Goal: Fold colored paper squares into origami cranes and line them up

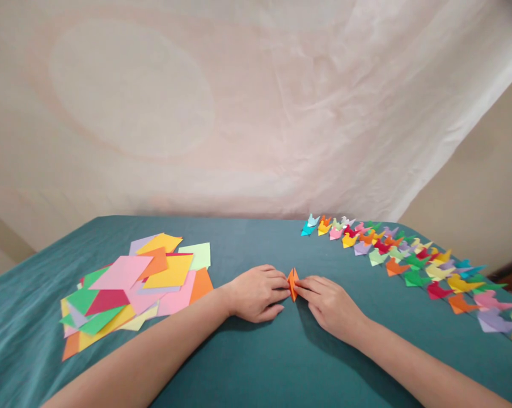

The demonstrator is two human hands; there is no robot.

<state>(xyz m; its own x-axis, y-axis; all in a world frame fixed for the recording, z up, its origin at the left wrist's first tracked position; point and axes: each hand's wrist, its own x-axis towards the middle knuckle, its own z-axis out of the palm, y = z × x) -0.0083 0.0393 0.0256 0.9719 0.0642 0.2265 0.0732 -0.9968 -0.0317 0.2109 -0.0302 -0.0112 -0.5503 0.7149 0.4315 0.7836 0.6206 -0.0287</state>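
Observation:
A small, narrow piece of folded orange paper (pixel 293 285) lies on the cloth in front of me, its pointed end facing away with a slit at the tip. My left hand (pixel 258 294) rests palm down at its left, fingertips pressing on that edge and the thumb lower down, apart from the paper. From the right, my right hand (pixel 330 303) holds the other edge with its fingers closed together. The fingertips cover part of both edges, and the underside of the paper is hidden.
Loose coloured paper squares (pixel 123 289) are heaped at the left of the green tablecloth (pixel 238 362). Several rows of folded paper birds (pixel 409 258) stand along the right side, reaching the back edge. A pale cloth (pixel 247 113) hangs behind the table.

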